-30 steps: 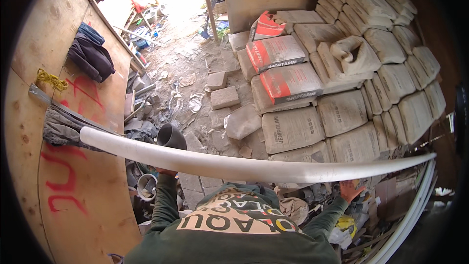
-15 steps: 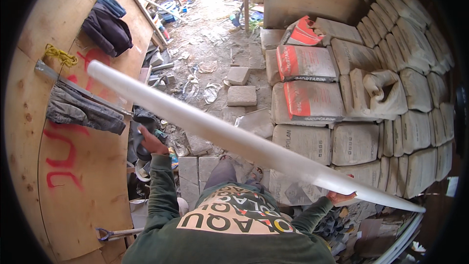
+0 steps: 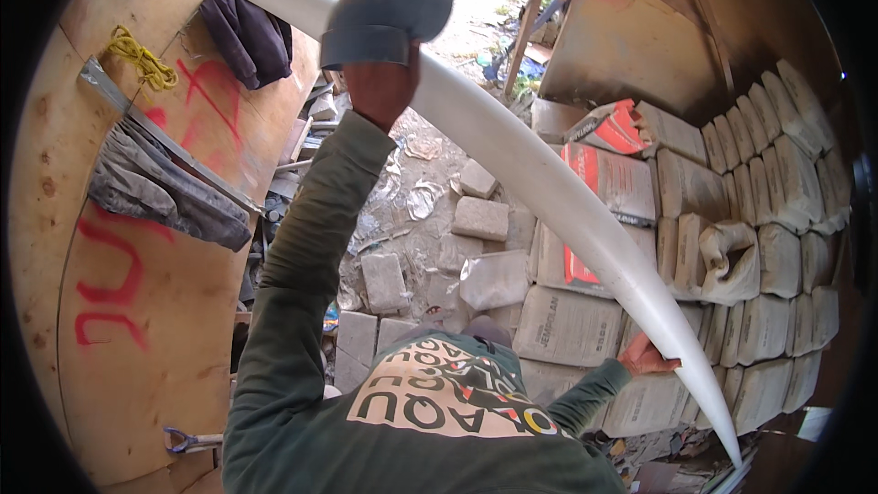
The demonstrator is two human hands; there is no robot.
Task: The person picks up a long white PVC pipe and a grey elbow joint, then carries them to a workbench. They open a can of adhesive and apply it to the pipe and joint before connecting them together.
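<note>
A long white pipe (image 3: 530, 165) slants across in front of me, from the upper left to the lower right. My right hand (image 3: 647, 355) is closed on its lower stretch. My left hand (image 3: 382, 91) is raised at the upper part of the pipe and grips a dark grey, curved fitting (image 3: 389, 14) that looks like a pipe elbow. The fitting is in front of the pipe and hides part of it. Whether the two touch cannot be told. Most of my left fingers are hidden behind the fitting.
Stacked cement bags (image 3: 695, 192) fill the right side. Paving blocks (image 3: 481, 218) and litter lie on the ground ahead. At left, a plywood wall (image 3: 174, 320) carries a yellow rope (image 3: 142, 59), dark trousers (image 3: 165, 178) and a dark garment (image 3: 245, 37). A shovel handle (image 3: 183, 440) shows lower left.
My left hand has risen with the grey fitting from beside the wall to the pipe's upper part. The pipe now slopes more steeply, and my view has shifted.
</note>
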